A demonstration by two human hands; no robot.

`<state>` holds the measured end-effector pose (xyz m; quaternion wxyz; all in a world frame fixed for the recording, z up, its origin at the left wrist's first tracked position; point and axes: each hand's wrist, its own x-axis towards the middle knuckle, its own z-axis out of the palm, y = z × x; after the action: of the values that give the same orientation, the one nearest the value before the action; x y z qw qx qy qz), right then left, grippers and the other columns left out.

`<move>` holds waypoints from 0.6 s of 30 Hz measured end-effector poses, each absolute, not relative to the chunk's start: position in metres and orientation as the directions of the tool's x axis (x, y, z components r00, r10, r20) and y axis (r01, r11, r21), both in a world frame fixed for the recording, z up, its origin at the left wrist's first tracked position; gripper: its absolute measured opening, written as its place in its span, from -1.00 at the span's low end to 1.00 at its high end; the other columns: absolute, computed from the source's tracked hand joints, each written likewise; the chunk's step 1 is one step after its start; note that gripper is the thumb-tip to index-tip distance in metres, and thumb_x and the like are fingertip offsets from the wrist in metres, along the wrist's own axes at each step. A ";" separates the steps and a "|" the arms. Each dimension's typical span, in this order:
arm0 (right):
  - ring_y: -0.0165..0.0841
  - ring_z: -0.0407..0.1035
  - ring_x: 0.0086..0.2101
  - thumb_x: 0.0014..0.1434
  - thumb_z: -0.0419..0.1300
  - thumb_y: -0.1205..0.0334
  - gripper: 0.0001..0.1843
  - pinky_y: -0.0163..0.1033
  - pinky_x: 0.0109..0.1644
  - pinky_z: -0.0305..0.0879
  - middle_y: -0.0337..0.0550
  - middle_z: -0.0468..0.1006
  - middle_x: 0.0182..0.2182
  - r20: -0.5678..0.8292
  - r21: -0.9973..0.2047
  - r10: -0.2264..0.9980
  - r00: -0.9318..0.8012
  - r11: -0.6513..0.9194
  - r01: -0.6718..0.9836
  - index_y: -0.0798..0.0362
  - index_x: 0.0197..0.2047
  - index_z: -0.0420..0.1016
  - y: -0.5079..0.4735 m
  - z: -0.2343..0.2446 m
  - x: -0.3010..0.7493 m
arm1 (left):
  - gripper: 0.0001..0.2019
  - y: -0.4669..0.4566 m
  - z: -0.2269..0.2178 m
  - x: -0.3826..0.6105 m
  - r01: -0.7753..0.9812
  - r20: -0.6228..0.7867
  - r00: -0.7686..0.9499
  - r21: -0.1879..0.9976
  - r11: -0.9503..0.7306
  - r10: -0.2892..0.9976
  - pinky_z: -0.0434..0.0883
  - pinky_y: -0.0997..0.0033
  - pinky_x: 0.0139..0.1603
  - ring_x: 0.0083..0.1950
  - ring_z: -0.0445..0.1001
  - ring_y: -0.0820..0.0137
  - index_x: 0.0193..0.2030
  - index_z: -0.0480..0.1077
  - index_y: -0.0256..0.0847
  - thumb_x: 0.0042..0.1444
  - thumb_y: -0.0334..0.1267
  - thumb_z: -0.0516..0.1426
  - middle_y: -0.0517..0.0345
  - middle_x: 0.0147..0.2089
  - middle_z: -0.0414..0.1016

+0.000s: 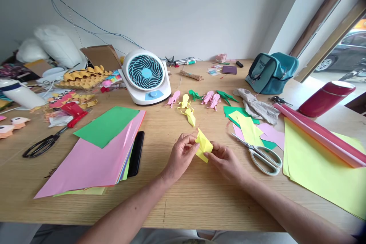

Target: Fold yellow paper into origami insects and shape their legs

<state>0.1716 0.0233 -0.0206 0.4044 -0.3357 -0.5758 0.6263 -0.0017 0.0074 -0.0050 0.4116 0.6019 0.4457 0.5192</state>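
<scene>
A partly folded piece of yellow paper [204,145] is held up between my two hands, just above the wooden table. My left hand [183,154] pinches its left edge between thumb and fingers. On the other side, my right hand [224,159] grips the lower right corner, thumb in front. The paper has a pointed top and creased flaps. Just beyond it lies a yellow folded paper figure [189,116]. Further back stand several small origami figures, among them a pink one [173,99], a yellow one [184,101] and a green one [227,97].
To the left lie stacked coloured sheets [82,160], a black phone [136,154] and black-handled scissors [42,145]. A white fan [147,78] stands behind. White-handled scissors [264,158], paper scraps [250,127], yellow sheets [326,164] and a red bottle [326,98] are at the right.
</scene>
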 end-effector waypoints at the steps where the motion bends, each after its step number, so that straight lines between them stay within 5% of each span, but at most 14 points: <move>1: -0.44 0.20 -0.46 0.02 0.39 0.00 -0.67 -0.31 -0.38 0.13 -0.29 0.38 -0.49 0.042 -0.994 0.895 -0.444 -0.008 -0.112 0.07 -0.39 0.44 0.025 -0.020 0.174 | -0.89 0.008 -0.004 -0.002 0.115 0.261 0.060 0.957 -0.266 0.963 0.38 0.47 -0.07 -0.05 0.39 0.39 -0.25 0.41 -0.21 0.24 -0.24 0.11 0.10 -0.13 0.36; 10: -0.33 0.39 -0.31 0.07 0.32 0.04 -0.66 -0.25 -0.25 0.31 -0.19 0.51 -0.33 0.149 -0.987 0.952 -0.269 0.161 0.023 0.02 -0.14 0.43 0.064 -0.014 0.196 | -0.87 0.018 -0.007 -0.007 0.193 0.191 -0.042 0.965 -0.180 0.981 0.35 0.45 -0.17 -0.11 0.44 0.37 -0.21 0.40 -0.21 0.19 -0.22 0.11 0.07 -0.14 0.44; 13: -0.30 0.41 -0.37 0.11 0.23 0.05 -0.52 -0.20 -0.30 0.33 -0.15 0.52 -0.36 0.114 -0.961 0.973 -0.201 0.159 0.226 0.06 0.07 0.38 0.073 -0.022 0.200 | -0.89 0.020 -0.010 -0.007 0.205 0.183 -0.025 0.963 -0.174 0.983 0.36 0.45 -0.19 -0.12 0.43 0.37 -0.22 0.41 -0.20 0.17 -0.23 0.12 0.07 -0.14 0.45; 18: -0.23 0.45 -0.28 0.10 0.14 0.28 -0.36 -0.07 -0.18 0.43 0.04 0.52 -0.15 0.257 -0.719 0.960 -0.110 0.266 0.643 0.15 0.26 0.21 0.075 -0.031 0.206 | -0.89 0.021 -0.013 -0.008 0.205 0.184 -0.026 0.963 -0.175 0.983 0.37 0.46 -0.19 -0.14 0.43 0.39 -0.22 0.41 -0.20 0.15 -0.25 0.13 0.09 -0.15 0.47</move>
<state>0.2059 0.0748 -0.0306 0.3571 -0.5636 -0.7109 0.2224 -0.0076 0.0215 -0.0127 0.3880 0.5802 0.5119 0.5008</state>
